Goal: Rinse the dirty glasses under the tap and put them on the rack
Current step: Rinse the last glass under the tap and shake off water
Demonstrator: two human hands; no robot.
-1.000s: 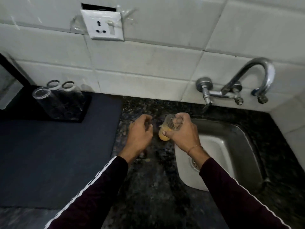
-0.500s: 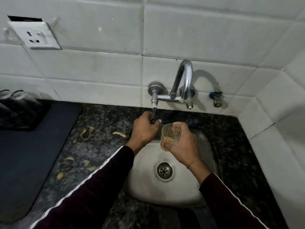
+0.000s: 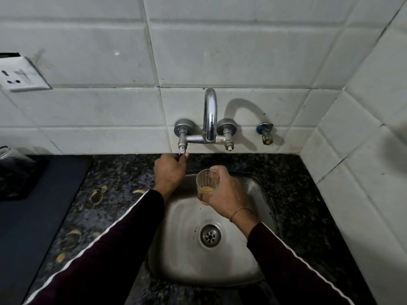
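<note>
- Two hands work over the steel sink (image 3: 259, 256), both in dark maroon sleeves with a white stripe.
- The right hand (image 3: 224, 194) is wrapped around a small clear glass (image 3: 207, 182), held upright over the back of the basin, just below and in front of the tap's spout (image 3: 210, 115); a thin thread band sits at that wrist.
- The glass has a yellowish residue pooled at its bottom and a cloudy film on its wall.
- The left hand (image 3: 169, 172) is closed on the dark handle under the left valve (image 3: 182, 137) of the wall-mounted tap, fingers curled round it.
- No stream of water shows from the spout.
- A second valve stem (image 3: 228, 139) sits to the right of the spout, and a separate small tap with a blue collar (image 3: 266, 134) further right on the tiles.
- The speckled dark counter (image 3: 114, 194) left of the sink carries yellow ring stains and smears.
- At the far left edge stand what look like clear glasses (image 3: 8, 159) on a black tray, too dim to count.
- A white wall socket (image 3: 19, 75) is on the tiles upper left; no writing, brand or label can be read anywhere.
</note>
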